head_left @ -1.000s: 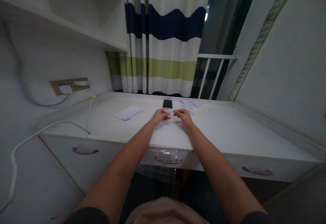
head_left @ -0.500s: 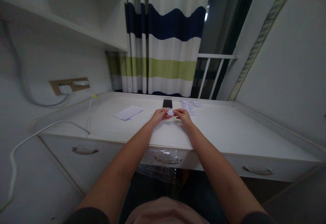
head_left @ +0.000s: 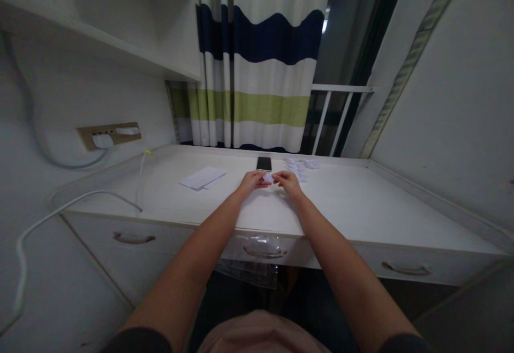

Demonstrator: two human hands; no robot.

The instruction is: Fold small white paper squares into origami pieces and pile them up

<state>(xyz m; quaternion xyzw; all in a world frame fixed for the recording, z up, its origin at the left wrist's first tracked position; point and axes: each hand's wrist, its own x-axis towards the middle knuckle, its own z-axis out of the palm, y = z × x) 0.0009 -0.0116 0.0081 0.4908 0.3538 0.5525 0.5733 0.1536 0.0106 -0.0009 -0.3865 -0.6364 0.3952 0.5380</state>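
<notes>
Between my hands, just above the white desk [head_left: 257, 213], is a small piece of white paper [head_left: 267, 178]. My left hand [head_left: 252, 181] grips its left side with thumb and fingers. My right hand [head_left: 287, 181] pinches the paper's right edge. Fine folds in the paper are too small to make out. A dark phone [head_left: 264, 164] lies flat just beyond my fingers. Past my right hand sits a group of several small folded white papers [head_left: 296, 169]. Flat sheets of white paper [head_left: 203, 178] lie to the left of my left hand.
A white cable [head_left: 100, 192] runs over the desk's left edge near the wall socket [head_left: 109, 135]. A shelf [head_left: 120, 42] overhangs the left side. A striped curtain [head_left: 273, 74] hangs behind the desk. Drawer handles [head_left: 406, 269] stick out along the front.
Almost nothing differs. Both hands stay in place with the small paper between them, and the right fingers have shifted very slightly.
</notes>
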